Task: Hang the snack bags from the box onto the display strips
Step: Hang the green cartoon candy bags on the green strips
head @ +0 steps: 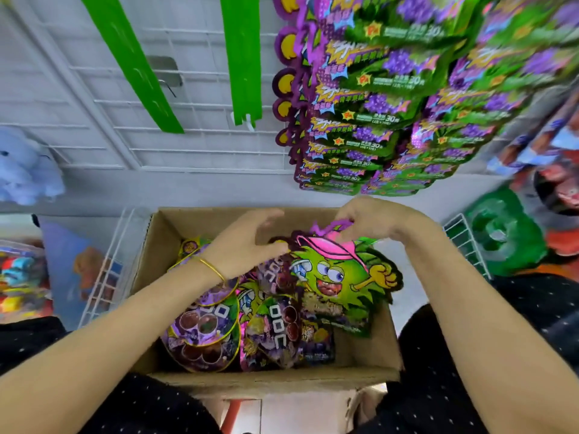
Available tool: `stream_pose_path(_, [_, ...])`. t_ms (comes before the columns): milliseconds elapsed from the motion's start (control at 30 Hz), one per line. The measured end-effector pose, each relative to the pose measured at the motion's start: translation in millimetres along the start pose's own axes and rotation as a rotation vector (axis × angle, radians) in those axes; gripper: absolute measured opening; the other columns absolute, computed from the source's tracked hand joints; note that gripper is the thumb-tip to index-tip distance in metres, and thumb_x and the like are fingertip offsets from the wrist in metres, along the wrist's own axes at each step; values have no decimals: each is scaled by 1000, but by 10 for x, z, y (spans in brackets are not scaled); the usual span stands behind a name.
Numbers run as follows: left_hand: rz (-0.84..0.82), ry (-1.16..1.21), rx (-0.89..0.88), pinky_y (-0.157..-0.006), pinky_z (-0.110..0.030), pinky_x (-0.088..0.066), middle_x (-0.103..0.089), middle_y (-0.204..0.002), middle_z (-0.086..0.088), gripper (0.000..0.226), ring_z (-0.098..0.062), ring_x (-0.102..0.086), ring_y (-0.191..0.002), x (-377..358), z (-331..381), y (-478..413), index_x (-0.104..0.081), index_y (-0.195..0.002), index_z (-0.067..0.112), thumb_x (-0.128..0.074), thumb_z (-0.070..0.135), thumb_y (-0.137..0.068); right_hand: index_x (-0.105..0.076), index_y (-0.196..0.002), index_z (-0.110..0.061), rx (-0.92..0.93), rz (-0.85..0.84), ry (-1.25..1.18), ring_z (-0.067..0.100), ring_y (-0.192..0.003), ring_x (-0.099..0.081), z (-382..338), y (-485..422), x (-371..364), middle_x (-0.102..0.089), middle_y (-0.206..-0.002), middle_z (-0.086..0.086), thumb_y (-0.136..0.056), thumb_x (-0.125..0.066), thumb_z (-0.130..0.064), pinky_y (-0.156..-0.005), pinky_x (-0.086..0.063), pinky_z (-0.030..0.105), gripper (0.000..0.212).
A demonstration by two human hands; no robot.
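An open cardboard box (163, 233) sits between my knees with several purple and green snack bags (203, 327) inside. My right hand (372, 219) pinches the top edge of a green cartoon-face snack bag (338, 277), lifted over the box's right side. My left hand (250, 242) hovers beside that bag's left edge with fingers spread and relaxed, its thumb near the bag. Two bare green display strips (141, 73) (242, 57) hang on the white wire grid above. To their right hang strips filled with several green and purple snack bags (376, 104).
A white wire basket (103, 277) with toys stands left of the box, another wire basket (463, 242) with green bags to the right. A blue plush toy (25, 167) hangs at the left. My knees in dark dotted fabric flank the box.
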State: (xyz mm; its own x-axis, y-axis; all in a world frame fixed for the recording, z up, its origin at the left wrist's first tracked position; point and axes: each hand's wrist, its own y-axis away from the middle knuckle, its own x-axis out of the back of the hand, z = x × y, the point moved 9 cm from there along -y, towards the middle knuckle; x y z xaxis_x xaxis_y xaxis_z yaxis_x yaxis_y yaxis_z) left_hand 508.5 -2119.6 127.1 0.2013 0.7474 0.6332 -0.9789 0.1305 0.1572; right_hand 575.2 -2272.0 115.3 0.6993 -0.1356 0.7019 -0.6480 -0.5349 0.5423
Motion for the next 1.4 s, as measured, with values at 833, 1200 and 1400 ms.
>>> stream_pose_path(833, [778,196,-590,-77,-13,-41,-56,-115,-11,37,-13,-53,-93,2740,3587,-560,-50,-117,2,-63,9,-83,-68,-98,-5,416,1161,-87,3,-67,-49,-1258,2354,3159,-58,-75,-6,-85,-66,-18,-61,-34,5,18])
stream_pose_path(1200, [740,250,-596,-58,-15,-43,-49,-73,4,27,-8,-48,-63,3250,4286,-902,-54,-111,5,-60,16,-87,-64,-100,-7,462,1522,174,24,-88,-55,-1856,2752,4135,-66,-96,9,-85,-63,-19,-66,-26,24,19])
stream_pose_path(1400, [641,200,-536,-71,-26,-39,-52,-75,-3,29,-15,-46,-73,3356,4327,-955,-63,-97,1,-50,27,-93,-61,-102,-8,388,1530,266,31,-98,-57,-2072,2691,4420,-66,-101,14,-86,-61,-20,-78,-43,37,21])
